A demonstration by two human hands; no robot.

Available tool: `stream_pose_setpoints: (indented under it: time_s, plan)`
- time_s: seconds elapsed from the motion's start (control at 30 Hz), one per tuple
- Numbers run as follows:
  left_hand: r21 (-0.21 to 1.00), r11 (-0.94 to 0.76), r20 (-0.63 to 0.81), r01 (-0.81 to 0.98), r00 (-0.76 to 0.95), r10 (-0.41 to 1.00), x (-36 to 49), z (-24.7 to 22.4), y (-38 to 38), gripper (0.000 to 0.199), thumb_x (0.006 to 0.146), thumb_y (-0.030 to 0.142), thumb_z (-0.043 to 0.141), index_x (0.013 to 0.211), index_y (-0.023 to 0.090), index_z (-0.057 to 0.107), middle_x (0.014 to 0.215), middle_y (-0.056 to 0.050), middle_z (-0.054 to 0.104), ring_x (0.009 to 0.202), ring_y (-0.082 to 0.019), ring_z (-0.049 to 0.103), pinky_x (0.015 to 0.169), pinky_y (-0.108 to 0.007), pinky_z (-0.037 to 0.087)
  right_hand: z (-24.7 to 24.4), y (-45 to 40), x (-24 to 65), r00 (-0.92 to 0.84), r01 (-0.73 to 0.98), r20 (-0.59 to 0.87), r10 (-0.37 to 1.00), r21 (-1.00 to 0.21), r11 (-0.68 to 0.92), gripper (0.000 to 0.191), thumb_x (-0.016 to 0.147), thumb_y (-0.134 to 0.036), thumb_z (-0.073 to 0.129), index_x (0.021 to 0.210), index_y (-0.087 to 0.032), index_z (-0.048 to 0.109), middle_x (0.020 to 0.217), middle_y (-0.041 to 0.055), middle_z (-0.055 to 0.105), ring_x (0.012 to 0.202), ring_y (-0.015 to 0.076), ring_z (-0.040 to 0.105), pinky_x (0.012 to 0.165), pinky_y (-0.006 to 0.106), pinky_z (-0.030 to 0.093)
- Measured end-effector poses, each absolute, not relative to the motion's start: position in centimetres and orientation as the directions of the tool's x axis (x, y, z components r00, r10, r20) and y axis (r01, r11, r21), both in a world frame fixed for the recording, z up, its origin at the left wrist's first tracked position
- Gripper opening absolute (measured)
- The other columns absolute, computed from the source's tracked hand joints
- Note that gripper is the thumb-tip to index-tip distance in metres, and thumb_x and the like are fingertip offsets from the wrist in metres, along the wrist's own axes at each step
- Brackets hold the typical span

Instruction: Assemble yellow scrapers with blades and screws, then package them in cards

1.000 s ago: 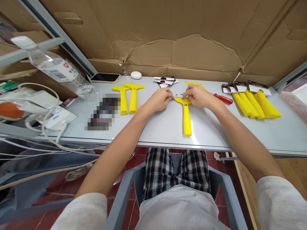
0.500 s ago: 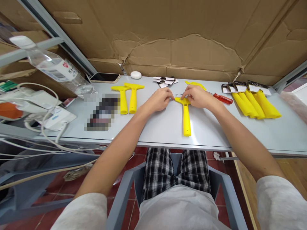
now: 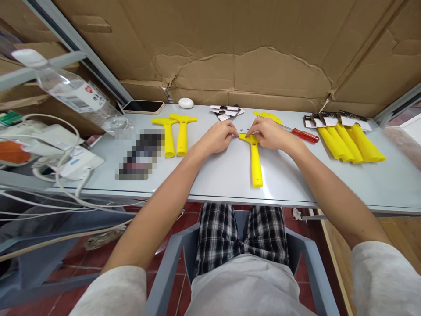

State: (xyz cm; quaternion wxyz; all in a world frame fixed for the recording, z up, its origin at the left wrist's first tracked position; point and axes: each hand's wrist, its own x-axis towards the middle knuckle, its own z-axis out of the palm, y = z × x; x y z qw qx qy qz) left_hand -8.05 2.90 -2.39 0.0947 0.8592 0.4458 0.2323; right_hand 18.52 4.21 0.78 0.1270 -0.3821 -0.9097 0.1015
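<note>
A yellow T-shaped scraper handle [image 3: 255, 164] lies on the table between my hands, its wide head away from me. My right hand [image 3: 268, 133] is at the head, thumb and fingertips closed together over it; whatever they pinch is too small to make out. My left hand [image 3: 221, 137] rests on the table with its fingertips by the left end of the head, fingers bent together, the thumb side partly hidden. Tiny dark screws [image 3: 244, 130] lie just beyond the head. Behind my right hand are a flat yellow piece [image 3: 270, 116] and a red-handled screwdriver [image 3: 305, 135].
Two yellow handles [image 3: 182, 136] lie at left near a pixelated item [image 3: 142, 153], a phone [image 3: 144, 106] and a white oval case [image 3: 186, 103]. Black-and-white cards [image 3: 226, 111] sit at the back. Carded yellow handles [image 3: 350, 142] lie right. A bottle [image 3: 79, 96] leans left above cables.
My right hand's fingertips have shifted slightly left and down over the scraper head. My left hand has hardly moved.
</note>
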Motion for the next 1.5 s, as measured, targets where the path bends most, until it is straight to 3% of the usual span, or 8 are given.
stream_pose_setpoints:
  time_s: [1.07, 1.5]
  plan:
    - [0.36, -0.579, 0.279, 0.732, 0.507, 0.815, -8.02, -1.93, 2.72, 0.045, 0.094, 0.013, 0.053, 0.117, 0.022, 0.09, 0.132, -0.011, 0.08, 0.126, -0.03, 0.075, 0.122, -0.048, 0.057, 0.51, 4.23, 18.59, -0.681, 0.641, 0.214, 0.7, -0.288, 0.711, 0.049, 0.095, -0.006, 0.054, 0.123, -0.023, 0.09, 0.126, 0.0141, 0.073, 0.112, 0.0299, 0.067, 0.099, 0.042, 0.052]
    - [0.331, -0.587, 0.289, 0.738, 0.513, 0.808, -8.03, -1.98, 2.7, 0.046, 0.095, 0.011, 0.051, 0.119, 0.018, 0.089, 0.131, -0.012, 0.081, 0.125, -0.031, 0.075, 0.118, -0.047, 0.058, 0.28, 4.36, 18.7, -0.679, 0.638, 0.224, 0.699, -0.29, 0.713, 0.041, 0.098, -0.015, 0.057, 0.122, -0.024, 0.089, 0.127, 0.0142, 0.073, 0.112, 0.0311, 0.067, 0.102, 0.046, 0.055]
